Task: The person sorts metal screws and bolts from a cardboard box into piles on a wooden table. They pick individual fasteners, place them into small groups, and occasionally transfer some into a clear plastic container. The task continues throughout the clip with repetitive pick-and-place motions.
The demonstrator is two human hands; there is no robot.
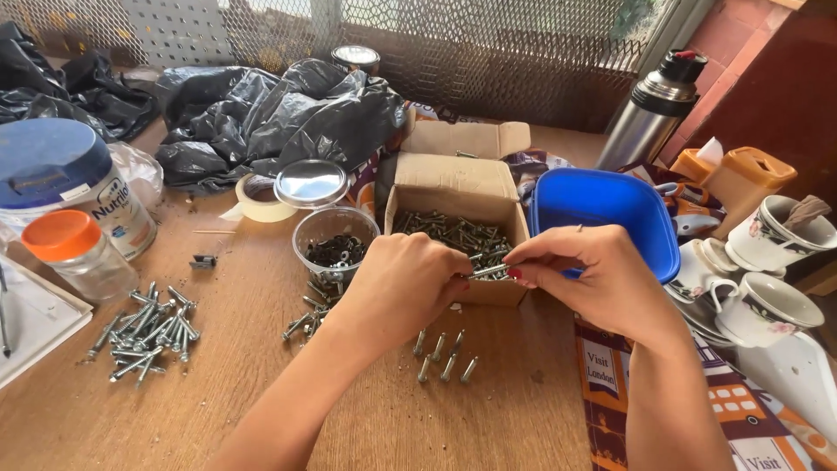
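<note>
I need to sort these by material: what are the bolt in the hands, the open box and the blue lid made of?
Bolt: seemingly steel with a bright plated finish, going by its silvery shine. Open box: plain brown cardboard, matte, with creased flaps. Blue lid: probably plastic, smooth, uniformly coloured, slightly glossy.

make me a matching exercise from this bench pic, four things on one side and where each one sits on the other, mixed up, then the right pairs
Things
1. cardboard box
2. blue lid
3. clear plastic cup
4. orange-capped jar

Places
A. far left of the table, beside the big blue-lidded tin
B. just behind both hands, open and full of bolts
C. right of the cardboard box, behind the right hand
D. left of the cardboard box, behind the left hand, with small dark parts inside

Pairs: 1-B, 2-C, 3-D, 4-A
</note>
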